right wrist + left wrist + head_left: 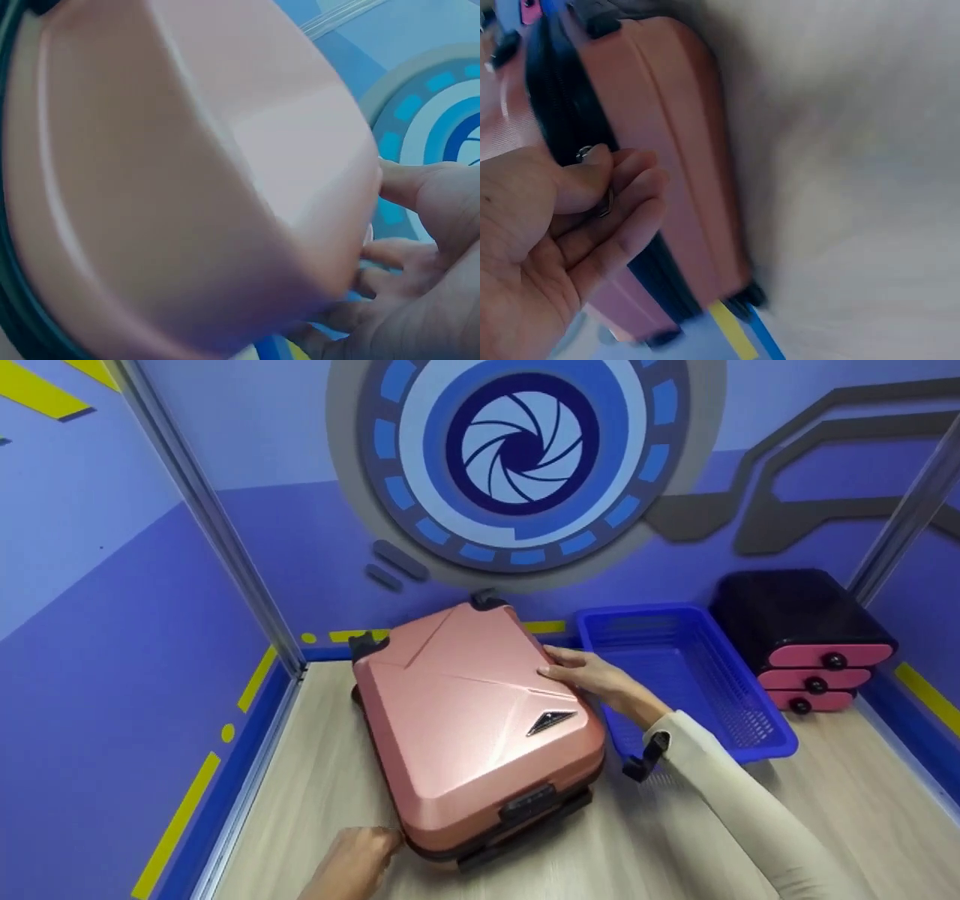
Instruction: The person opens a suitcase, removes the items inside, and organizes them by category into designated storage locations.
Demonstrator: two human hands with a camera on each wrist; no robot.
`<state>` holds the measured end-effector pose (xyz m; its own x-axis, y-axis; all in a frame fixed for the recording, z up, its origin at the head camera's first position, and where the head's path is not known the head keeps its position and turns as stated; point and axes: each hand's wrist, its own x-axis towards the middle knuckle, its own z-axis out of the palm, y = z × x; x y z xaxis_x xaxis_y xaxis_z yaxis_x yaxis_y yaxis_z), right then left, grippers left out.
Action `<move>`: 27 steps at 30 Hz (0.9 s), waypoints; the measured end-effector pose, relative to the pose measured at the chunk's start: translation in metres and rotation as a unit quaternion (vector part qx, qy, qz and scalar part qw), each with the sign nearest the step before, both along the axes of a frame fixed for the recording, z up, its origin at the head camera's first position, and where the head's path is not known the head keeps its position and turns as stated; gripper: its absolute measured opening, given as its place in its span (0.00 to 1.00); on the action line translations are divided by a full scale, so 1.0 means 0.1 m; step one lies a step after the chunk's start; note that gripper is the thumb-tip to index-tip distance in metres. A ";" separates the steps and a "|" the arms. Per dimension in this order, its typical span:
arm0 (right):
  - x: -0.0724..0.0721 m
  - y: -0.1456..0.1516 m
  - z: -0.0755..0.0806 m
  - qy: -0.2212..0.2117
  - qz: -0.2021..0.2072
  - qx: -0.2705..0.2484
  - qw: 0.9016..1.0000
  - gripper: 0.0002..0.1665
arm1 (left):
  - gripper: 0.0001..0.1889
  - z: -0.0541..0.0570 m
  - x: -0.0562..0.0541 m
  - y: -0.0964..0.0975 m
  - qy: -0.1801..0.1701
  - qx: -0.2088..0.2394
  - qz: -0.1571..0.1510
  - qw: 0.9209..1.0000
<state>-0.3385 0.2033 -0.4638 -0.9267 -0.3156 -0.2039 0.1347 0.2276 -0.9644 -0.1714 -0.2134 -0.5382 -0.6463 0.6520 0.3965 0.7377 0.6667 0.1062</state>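
A pink hard-shell suitcase (465,712) lies flat on the table, its combination lock (527,804) and side handle toward me. My left hand (356,855) is at its near left corner. In the left wrist view, thumb and fingers pinch a small metal zipper pull (606,204) on the dark zipper (553,90) that runs round the case. My right hand (596,675) rests against the right side of the shell, thumb on the top edge and fingers spread along the side. In the right wrist view its fingertips touch the shell (300,165).
A blue plastic basket (765,735) stands right of the suitcase, close to my right forearm. Beyond it is a black cabinet (802,604) with pink drawers. Patterned blue walls (285,540) close off the back and sides.
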 end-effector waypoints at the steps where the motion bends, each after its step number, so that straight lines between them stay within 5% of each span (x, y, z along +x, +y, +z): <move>1: -0.04 -0.03 0.00 -0.005 0.000 -0.007 1.000 0.47 | 0.16 0.00 0.03 0.04 0.000 0.000 -0.013 1.000; 4: -0.16 -0.13 0.03 -0.001 -0.005 0.002 1.000 0.43 | 0.14 0.01 0.08 0.16 -0.020 0.008 -0.053 0.998; 8: -0.18 -0.28 0.09 0.071 -0.020 0.096 0.993 0.39 | 0.13 -0.05 0.13 0.37 -0.066 0.057 -0.096 0.992; 12: 0.03 -0.31 0.11 0.169 -0.039 0.194 0.966 0.40 | 0.12 -0.16 0.16 0.65 -0.078 0.105 -0.120 0.984; 16: 0.32 -0.19 0.10 0.207 -0.072 0.208 0.953 0.47 | 0.13 -0.22 0.10 0.90 -0.041 0.117 -0.124 0.985; 22: 0.58 -0.10 0.16 0.130 -0.082 0.120 0.981 0.60 | 0.14 -0.26 -0.16 1.28 -0.016 0.105 -0.106 0.989; 27: 0.57 -0.11 0.16 0.033 -0.065 0.070 0.995 0.59 | 0.15 -0.29 -0.45 1.62 0.004 0.099 -0.116 0.988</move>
<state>-0.2814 0.1928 -0.4477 -0.9707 -0.1654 -0.1744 0.1085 0.3457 -0.9320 -0.2165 -0.0515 -0.5669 -0.4846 0.6914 0.5358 0.8697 0.4467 0.2102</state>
